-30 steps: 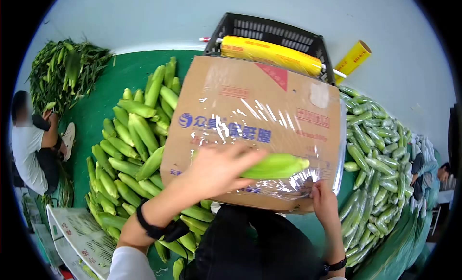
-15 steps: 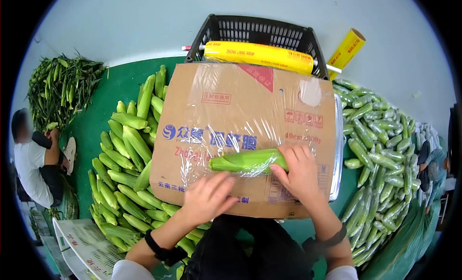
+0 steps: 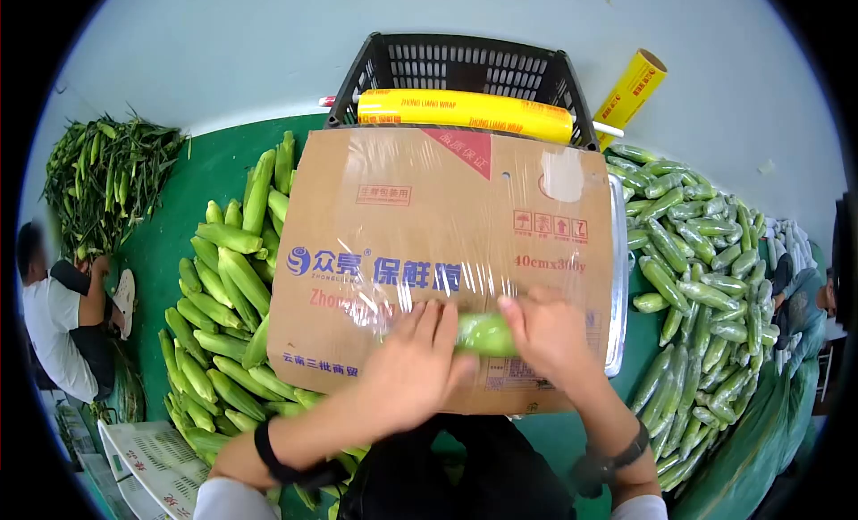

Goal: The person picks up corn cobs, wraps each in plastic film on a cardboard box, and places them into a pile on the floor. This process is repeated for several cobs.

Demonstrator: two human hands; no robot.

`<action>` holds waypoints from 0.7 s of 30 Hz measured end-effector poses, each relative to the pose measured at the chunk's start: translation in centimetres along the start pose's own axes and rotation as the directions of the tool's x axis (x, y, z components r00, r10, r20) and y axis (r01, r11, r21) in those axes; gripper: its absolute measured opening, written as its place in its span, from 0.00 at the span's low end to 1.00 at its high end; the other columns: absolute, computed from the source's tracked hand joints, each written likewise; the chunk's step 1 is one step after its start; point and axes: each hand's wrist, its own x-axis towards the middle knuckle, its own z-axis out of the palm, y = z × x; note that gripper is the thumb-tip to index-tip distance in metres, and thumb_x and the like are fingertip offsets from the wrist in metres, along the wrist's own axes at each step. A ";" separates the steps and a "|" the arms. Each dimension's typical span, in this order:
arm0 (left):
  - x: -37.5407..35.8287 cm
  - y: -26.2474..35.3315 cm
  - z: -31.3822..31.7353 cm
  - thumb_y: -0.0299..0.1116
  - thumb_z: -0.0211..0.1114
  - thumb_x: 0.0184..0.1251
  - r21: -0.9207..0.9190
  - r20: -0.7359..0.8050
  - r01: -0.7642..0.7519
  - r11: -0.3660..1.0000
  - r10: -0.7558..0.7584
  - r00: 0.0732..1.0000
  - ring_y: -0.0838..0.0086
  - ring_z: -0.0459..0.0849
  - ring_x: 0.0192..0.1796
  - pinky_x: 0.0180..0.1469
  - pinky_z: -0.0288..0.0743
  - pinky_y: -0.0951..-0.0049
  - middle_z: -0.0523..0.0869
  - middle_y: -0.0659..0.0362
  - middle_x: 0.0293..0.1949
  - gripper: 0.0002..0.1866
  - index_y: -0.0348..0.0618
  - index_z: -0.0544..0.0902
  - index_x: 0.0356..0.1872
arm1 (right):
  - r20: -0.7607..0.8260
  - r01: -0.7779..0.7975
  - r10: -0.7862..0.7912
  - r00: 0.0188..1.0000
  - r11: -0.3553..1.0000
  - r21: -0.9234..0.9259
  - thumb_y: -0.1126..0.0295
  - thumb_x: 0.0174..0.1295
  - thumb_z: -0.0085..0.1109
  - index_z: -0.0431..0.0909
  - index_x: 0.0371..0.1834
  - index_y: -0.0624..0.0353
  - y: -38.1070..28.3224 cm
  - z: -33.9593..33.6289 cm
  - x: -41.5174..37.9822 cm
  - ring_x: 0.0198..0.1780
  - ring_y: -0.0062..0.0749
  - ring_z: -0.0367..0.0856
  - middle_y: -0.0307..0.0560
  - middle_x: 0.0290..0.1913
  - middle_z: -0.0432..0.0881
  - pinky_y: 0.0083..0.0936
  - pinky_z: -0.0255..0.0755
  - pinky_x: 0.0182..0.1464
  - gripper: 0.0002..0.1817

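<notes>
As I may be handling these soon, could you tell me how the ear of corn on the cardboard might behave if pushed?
The ear of corn seems apt to roll, being rounded on flat cardboard. It is probably stiff, as the part between left hand and right hand looks straight. Its glossy surface may be slippery.

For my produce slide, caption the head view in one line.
Left hand and right hand at either end of a corn cob over cardboard; unwrapped cobs left, wrapped cobs right.
</notes>
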 end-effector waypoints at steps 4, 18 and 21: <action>0.3 -1.4 2.0 0.50 0.58 0.66 0.103 -0.102 0.016 0.995 -0.005 0.995 0.50 0.57 0.73 0.73 0.50 0.51 0.62 0.35 0.68 0.40 0.27 0.57 0.68 | -0.189 0.167 -0.149 0.970 0.983 0.082 0.64 0.61 0.58 0.77 0.32 0.57 -1.0 -0.5 0.6 0.34 0.43 0.77 0.46 0.31 0.76 0.35 0.74 0.36 0.08; 17.7 -10.7 -3.2 0.40 0.73 0.49 0.339 0.272 -0.045 0.940 -0.052 0.961 0.45 0.59 0.72 0.71 0.59 0.62 0.57 0.30 0.68 0.49 0.19 0.56 0.66 | 0.035 0.537 -0.546 0.837 0.808 -0.242 0.38 0.46 0.65 0.72 0.34 0.57 -1.7 0.7 10.2 0.25 0.42 0.83 0.47 0.25 0.81 0.35 0.75 0.26 0.31; 16.9 -9.4 -4.3 0.42 0.73 0.48 0.356 0.318 -0.048 0.933 -0.073 0.945 0.46 0.57 0.73 0.71 0.58 0.63 0.54 0.31 0.70 0.52 0.20 0.53 0.68 | 0.131 0.548 -0.533 0.836 0.814 -0.192 0.39 0.46 0.65 0.72 0.33 0.57 -2.8 -0.7 5.9 0.25 0.42 0.83 0.47 0.24 0.81 0.34 0.75 0.26 0.30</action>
